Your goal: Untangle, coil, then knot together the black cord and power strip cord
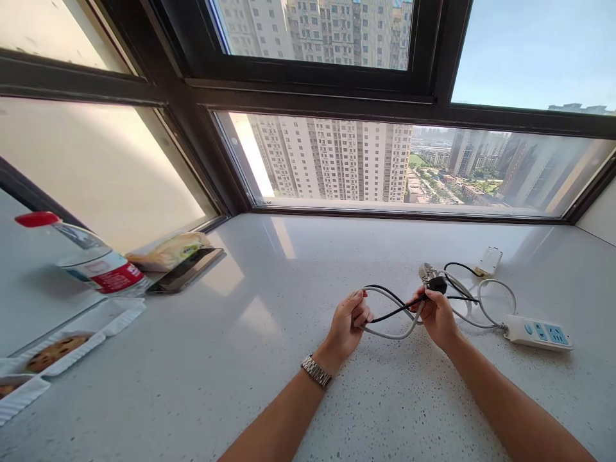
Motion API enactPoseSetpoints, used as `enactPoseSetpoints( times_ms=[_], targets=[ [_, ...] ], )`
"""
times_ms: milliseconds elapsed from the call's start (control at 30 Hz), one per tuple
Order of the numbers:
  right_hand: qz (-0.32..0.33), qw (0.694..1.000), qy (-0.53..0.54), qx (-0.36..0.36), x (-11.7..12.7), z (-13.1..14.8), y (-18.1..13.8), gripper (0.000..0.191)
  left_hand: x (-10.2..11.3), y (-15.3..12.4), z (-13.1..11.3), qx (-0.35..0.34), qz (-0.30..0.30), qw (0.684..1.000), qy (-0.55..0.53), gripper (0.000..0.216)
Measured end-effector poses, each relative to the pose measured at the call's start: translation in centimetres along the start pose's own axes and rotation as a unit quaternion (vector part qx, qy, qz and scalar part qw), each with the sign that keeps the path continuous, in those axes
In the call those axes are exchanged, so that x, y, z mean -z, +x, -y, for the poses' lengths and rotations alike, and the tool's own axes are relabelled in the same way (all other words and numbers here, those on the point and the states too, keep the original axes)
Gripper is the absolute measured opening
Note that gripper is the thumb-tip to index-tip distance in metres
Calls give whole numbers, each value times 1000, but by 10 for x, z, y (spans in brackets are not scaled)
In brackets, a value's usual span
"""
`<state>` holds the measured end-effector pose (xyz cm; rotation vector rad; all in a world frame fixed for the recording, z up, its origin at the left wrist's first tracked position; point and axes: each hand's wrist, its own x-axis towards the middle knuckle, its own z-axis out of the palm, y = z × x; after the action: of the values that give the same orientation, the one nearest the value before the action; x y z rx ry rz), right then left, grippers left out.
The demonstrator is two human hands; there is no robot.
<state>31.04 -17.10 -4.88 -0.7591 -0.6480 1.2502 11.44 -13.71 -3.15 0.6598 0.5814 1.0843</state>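
Observation:
My left hand (pixel 352 314), with a metal watch (pixel 316 372) on its wrist, is closed around loops of a grey cord (pixel 392 335) and a black cord (pixel 395 312). To its right, my right hand (pixel 436 314) pinches the cords just below a black plug (pixel 437 285) and a grey plug (pixel 427 272). The grey cord curls across to a white power strip (pixel 539 332) with blue socket faces. A small white adapter (pixel 489 262) lies behind it, with black cord running to it.
On the left are a clear bottle (pixel 103 260) with a red cap, a packaged food item (pixel 168 250), a dark phone-like slab (pixel 187 271), and a white tray (pixel 118 316) with cookies (pixel 58 352). Dark window frames (pixel 409 217) border the speckled white sill (pixel 192 385).

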Motion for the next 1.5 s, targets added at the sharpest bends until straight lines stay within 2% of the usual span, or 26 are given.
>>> enactPoseSetpoints(
  times_ms=[100, 233, 500, 633, 733, 833, 1000, 1100, 1233, 1400, 1500],
  targets=[
    [38, 996, -55, 54, -6, -1, -10, 12, 2, 4, 0, -20, -32, 999, -11, 44],
    [38, 990, -107, 83, -13, -3, -19, 10, 8, 11, -6, -57, -75, 994, -52, 45],
    [-68, 993, -73, 57, -12, -11, -12, 13, 12, 17, -29, -85, -87, 986, -116, 41],
    [-87, 992, -63, 59, -12, -11, -10, 12, 16, 17, -31, -88, -71, 992, -54, 41],
    [-114, 991, -33, 65, -9, -7, -7, 10, 19, 15, -30, -38, -16, 999, 32, 35],
    [-114, 992, 18, 52, -4, -1, -4, 9, 19, 13, -28, -14, 34, 994, 99, 38],
    [-76, 995, 63, 12, 0, 3, -3, 9, 14, 11, -27, -53, 13, 995, 85, 39],
    [-51, 997, 54, 11, -1, 1, -2, 12, 13, 11, -23, -49, 19, 986, 157, 37],
    [-56, 997, 22, 44, -1, -2, 0, 14, 13, 12, -11, -55, 49, 959, 272, 44],
    [-65, 986, -62, 139, 1, -2, 1, 14, 12, 10, -4, -40, 89, 938, 334, 36],
    [-59, 978, -115, 164, 3, -1, -1, 14, 10, 6, -6, -26, 113, 919, 377, 29]
  ],
)
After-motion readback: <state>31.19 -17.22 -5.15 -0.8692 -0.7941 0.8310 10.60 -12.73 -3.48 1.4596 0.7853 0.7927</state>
